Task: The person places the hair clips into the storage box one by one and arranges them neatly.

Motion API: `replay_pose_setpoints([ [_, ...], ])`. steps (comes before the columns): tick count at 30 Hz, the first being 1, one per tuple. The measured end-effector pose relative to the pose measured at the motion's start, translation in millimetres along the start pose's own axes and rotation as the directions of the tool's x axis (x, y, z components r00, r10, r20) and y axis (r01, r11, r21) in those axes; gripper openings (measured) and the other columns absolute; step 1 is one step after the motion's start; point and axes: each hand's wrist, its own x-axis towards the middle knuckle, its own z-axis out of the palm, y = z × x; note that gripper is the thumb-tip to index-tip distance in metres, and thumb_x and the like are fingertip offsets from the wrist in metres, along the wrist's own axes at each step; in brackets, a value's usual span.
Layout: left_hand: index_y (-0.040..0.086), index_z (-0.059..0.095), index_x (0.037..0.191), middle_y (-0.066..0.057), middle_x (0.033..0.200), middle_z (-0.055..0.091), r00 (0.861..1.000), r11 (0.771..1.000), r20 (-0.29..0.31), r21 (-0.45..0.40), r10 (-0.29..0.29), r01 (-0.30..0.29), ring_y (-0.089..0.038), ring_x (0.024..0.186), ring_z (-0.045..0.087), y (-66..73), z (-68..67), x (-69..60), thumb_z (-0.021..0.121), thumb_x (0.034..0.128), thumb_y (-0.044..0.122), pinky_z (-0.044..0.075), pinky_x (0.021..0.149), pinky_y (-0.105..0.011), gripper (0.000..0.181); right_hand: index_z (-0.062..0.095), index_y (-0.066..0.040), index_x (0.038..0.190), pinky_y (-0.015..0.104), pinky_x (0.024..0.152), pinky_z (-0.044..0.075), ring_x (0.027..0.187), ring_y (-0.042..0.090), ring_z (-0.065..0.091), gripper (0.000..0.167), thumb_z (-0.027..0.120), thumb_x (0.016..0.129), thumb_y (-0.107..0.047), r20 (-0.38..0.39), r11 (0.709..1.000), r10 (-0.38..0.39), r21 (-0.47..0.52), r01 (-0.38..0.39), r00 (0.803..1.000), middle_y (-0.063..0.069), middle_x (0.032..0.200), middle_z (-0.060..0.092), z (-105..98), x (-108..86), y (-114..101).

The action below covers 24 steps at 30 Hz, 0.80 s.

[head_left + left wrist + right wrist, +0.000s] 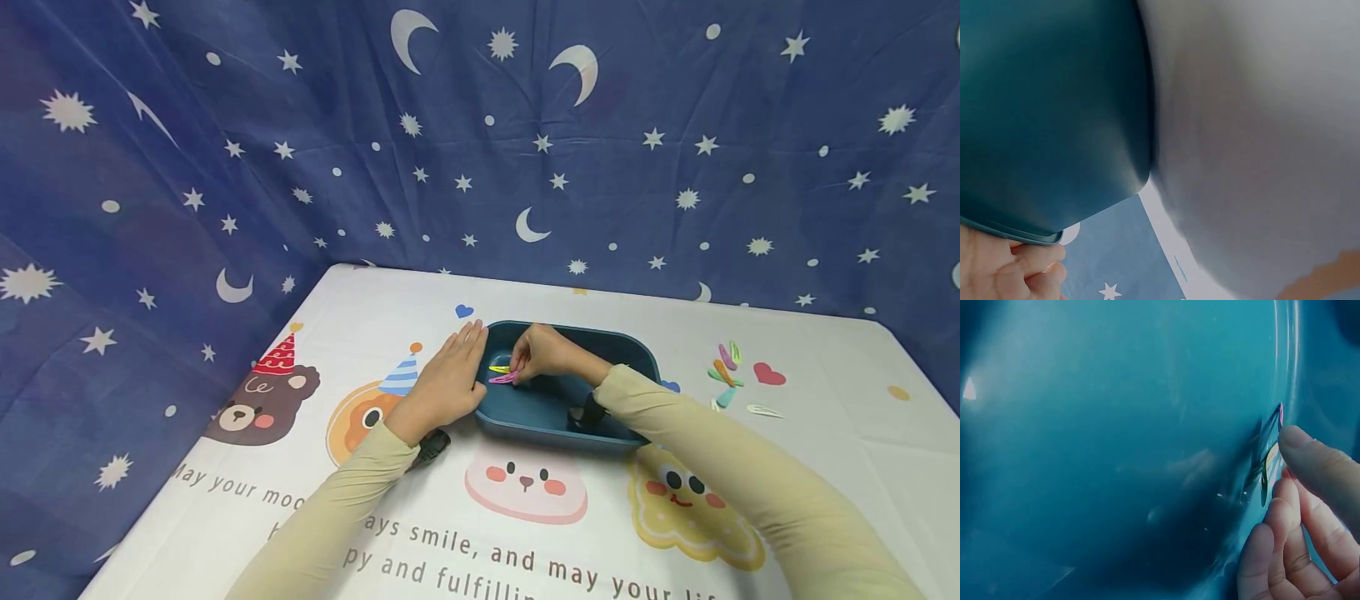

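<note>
A dark teal plastic basin [540, 429] stands on the table. My left hand [446, 379] lies against its left rim, fingers extended; in the left wrist view that hand [1010, 269] touches the rim from below in the picture. Inside the basin, my right hand [542, 354] pinches a pink hair clip [502, 378] between thumb and fingers near the left end. A yellow hair clip [498, 368] lies just beyond it on the basin floor. In the right wrist view the right hand [1304, 531] partly hides the clips.
Several loose hair clips in mixed colours lie right of the basin, among them an orange clip [725, 354] and a whitish clip [765, 411]. The white tablecloth [840, 400] has printed cartoon figures and lettering. A blue star-patterned curtain [480, 167] hangs behind and at the left.
</note>
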Motion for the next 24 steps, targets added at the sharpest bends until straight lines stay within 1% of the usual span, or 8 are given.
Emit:
replay_pose_setpoints([
  [10,0.000,0.011,0.150,-0.012,0.159,0.010,1.000,1.000,0.011,-0.002,0.003,-0.003,-0.023,0.148,0.006,-0.5,-0.3,0.1,0.050,0.0889,0.020,0.009,0.122,-0.037,0.075,0.073,-0.003,0.074,0.015,0.052,0.050,0.054,0.003,0.057,0.011,0.082,0.068,-0.006,-0.020,0.997,0.071,0.011,-0.071,0.997,0.006,0.069,0.071,4.8,1.5,-0.9],
  [19,0.000,0.011,0.150,-0.011,0.159,0.010,1.000,1.000,0.013,0.000,-0.001,0.001,-0.023,0.148,0.006,-0.3,-0.4,-0.5,0.050,0.0892,0.020,0.009,0.122,-0.037,0.075,0.074,-0.004,0.074,0.016,0.054,0.052,0.054,0.002,0.058,0.012,0.082,0.067,-0.007,-0.008,0.996,0.092,0.007,-0.092,0.996,0.005,0.069,0.071,6.3,2.6,-1.1],
  [24,0.000,0.010,0.150,-0.012,0.159,0.010,1.000,1.000,0.014,-0.002,0.001,-0.001,-0.023,0.148,0.005,-0.4,-0.8,-0.5,0.050,0.0892,0.020,0.009,0.122,-0.037,0.075,0.074,-0.003,0.076,0.017,0.056,0.053,0.055,0.003,0.058,0.012,0.082,0.068,-0.007,-0.003,0.996,0.086,0.019,-0.086,0.996,0.005,0.070,0.072,4.6,1.3,-1.6],
])
